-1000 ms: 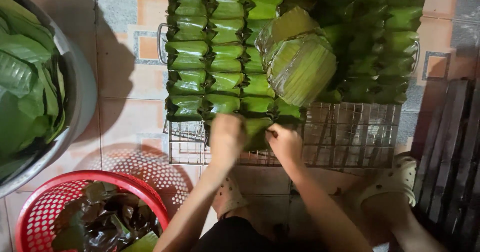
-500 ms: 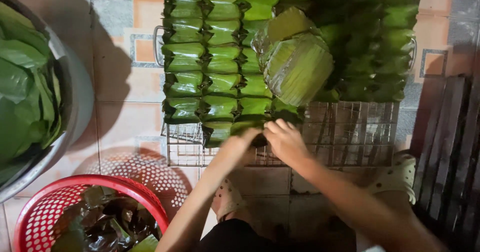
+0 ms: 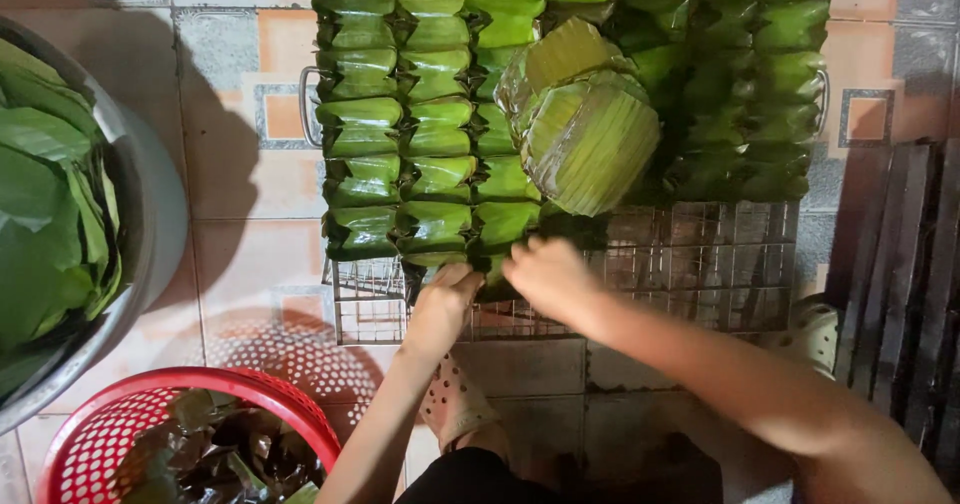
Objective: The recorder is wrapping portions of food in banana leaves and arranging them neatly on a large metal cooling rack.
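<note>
Both hands meet at the near edge of the rows of leaf-wrapped parcels. The left hand (image 3: 447, 299) and the right hand (image 3: 545, 276) close their fingers on a small green leaf-wrapped parcel (image 3: 492, 269) that sits between them, at the front end of the third row; most of it is hidden under the fingers, so only a strip of green shows. The parcel rests on the wire rack (image 3: 700, 264), a metal grid with a handle on each side.

Directly beyond the hands, the rows of folded green parcels (image 3: 400, 114) run away from the person, packed side by side and touching. Beyond the right hand and a little to its right, a larger round bundle (image 3: 590, 139) wrapped in paler leaf lies on top of the rows. To the right of the right hand, the front part of the rack is bare grid.

Well to the left of the left hand stands a big metal basin (image 3: 150, 234) holding loose green leaves (image 3: 40, 224). Nearer the person on that side is a red plastic basket (image 3: 110, 414) with dark leaf scraps inside. Everything sits on a tiled floor (image 3: 240, 194).
</note>
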